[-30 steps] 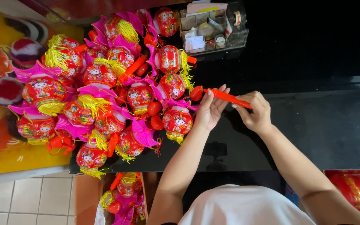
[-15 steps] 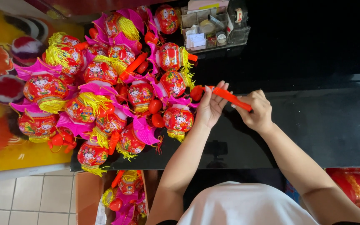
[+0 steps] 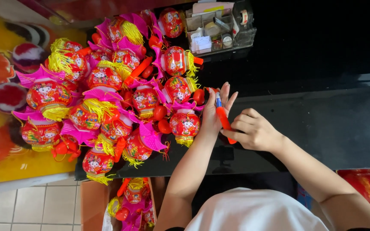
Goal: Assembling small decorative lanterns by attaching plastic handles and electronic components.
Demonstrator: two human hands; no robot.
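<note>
Black glossy desk (image 3: 322,124), lanterns (image 3: 108,102) heaped left; your right hand (image 3: 253,130) fingers pinch the orange stick (image 3: 223,117); left hand (image 3: 215,113) fingers splayed open behind it.

Red lanterns (image 3: 108,98) with yellow tassels, pink fans; orange-red stick (image 3: 223,117); black table (image 3: 322,119).

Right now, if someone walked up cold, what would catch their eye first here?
First, the heap of red lanterns with pink fans and yellow tassels, piled on the left half of the black glossy table. Next, the two hands at the middle: the right hand grips an orange stick laid against the open left hand. A clear organizer tray sits at the table's far edge.
</note>
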